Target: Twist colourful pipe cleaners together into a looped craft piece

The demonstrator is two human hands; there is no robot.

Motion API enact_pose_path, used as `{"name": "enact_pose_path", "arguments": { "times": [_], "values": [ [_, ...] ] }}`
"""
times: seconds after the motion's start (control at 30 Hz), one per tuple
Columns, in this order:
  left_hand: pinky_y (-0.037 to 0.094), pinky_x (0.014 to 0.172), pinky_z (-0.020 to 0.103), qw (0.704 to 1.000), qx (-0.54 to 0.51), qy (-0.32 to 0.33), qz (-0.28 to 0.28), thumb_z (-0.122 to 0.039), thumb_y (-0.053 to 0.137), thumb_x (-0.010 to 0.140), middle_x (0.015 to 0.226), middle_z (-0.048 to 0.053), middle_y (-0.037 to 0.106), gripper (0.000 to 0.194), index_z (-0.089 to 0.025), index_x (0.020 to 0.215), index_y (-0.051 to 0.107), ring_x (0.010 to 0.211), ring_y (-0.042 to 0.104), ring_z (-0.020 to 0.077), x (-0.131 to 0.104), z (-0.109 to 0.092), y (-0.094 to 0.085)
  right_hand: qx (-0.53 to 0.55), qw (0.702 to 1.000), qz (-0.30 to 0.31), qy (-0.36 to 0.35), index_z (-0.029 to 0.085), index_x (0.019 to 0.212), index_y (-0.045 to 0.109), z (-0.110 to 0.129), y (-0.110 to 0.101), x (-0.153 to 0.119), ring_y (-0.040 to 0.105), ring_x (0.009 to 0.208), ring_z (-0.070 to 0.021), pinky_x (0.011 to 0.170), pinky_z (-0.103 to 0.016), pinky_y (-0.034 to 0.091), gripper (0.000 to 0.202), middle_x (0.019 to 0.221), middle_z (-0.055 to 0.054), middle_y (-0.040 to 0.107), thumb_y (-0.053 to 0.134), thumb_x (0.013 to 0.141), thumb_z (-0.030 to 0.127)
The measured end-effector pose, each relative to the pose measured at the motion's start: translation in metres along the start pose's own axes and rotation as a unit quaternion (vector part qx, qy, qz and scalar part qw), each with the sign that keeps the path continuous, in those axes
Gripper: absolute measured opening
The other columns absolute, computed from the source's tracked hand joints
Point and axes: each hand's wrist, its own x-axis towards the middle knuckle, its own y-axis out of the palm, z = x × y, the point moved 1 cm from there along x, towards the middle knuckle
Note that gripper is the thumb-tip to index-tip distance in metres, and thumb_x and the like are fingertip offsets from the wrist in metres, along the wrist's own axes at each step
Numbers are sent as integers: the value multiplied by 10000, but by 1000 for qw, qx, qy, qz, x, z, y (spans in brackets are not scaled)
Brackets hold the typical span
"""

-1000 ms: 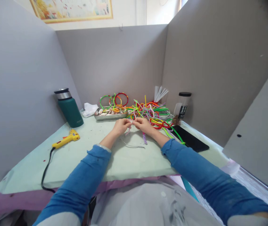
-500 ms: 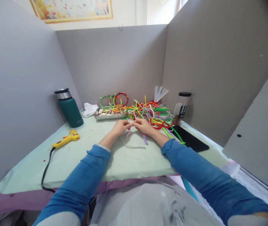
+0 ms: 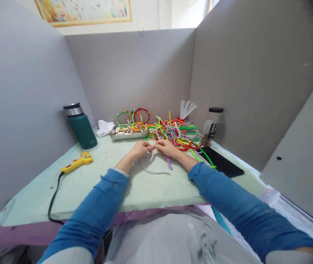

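Observation:
My left hand (image 3: 142, 149) and my right hand (image 3: 166, 148) meet above the middle of the table, thumbs and fingertips pinched together. Between them they hold a fuzzy pipe cleaner; its pale pink end (image 3: 152, 155) hangs below the left fingertips. A purple fuzzy end (image 3: 169, 163) dangles under my right hand, and whether it belongs to the same piece is hidden by the fingers. Just below the hands a thin grey curved wire (image 3: 156, 172) shows, its upper end passing behind my left hand.
Behind the hands lie a metal tray (image 3: 130, 137) of shells and a tangled heap of coloured pipe cleaners (image 3: 173, 128). A yellow glue gun (image 3: 77, 162) and a green bottle (image 3: 82, 128) stand left. To the right are a black phone-like slab (image 3: 225, 163) and a clear jar (image 3: 213, 123).
The pink and purple ends have shifted slightly. Both hands stay pinched at nearly the same spot; the rest of the table looks the same.

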Motion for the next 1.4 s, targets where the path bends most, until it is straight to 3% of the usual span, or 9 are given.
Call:
{"name": "enact_pose_path", "arguments": {
  "times": [0.4,0.67,0.93,1.07,1.23,1.4],
  "values": [
    [194,369,211,997,-57,-26,33,-426,628,682,557,9,576,330,-98,691,595,316,329,26,-5,-4,-1,11,1000,-8,-6,145,661,513,2,0,-1,369,442,-62,433,-198,259,261,497,44,462,522,734,395],
    [170,386,219,999,-18,-15,43,-421,591,708,373,-36,420,321,-116,612,561,308,319,43,-5,-2,-3,7,1000,-3,-12,142,661,526,2,0,-1,374,444,-63,441,-200,265,253,498,43,468,523,728,386],
    [210,380,208,998,-34,1,46,-392,593,707,549,2,550,291,-101,712,593,338,347,34,-5,-4,-2,16,1000,-14,-2,146,657,517,4,-1,-1,347,431,-59,443,-201,256,256,483,52,451,532,723,393],
    [232,378,189,998,-25,13,61,-326,615,686,540,-9,536,234,-106,766,602,359,357,34,-4,-3,-1,15,1000,-27,-4,145,662,519,3,-3,0,350,437,-57,449,-198,265,271,486,53,450,545,718,408],
    [276,388,189,998,42,37,19,-242,587,675,486,-34,481,174,-121,797,614,360,384,55,-2,-1,0,26,999,-19,-3,144,674,516,1,-2,1,338,433,-54,433,-193,246,295,483,55,439,543,723,433],
    [307,435,202,987,142,71,-30,-262,568,667,500,-30,495,182,-127,765,642,400,409,69,-4,-6,-1,27,1000,-14,-8,145,669,517,0,-1,1,339,431,-56,434,-195,246,306,476,56,434,543,723,445]
  ]
}}
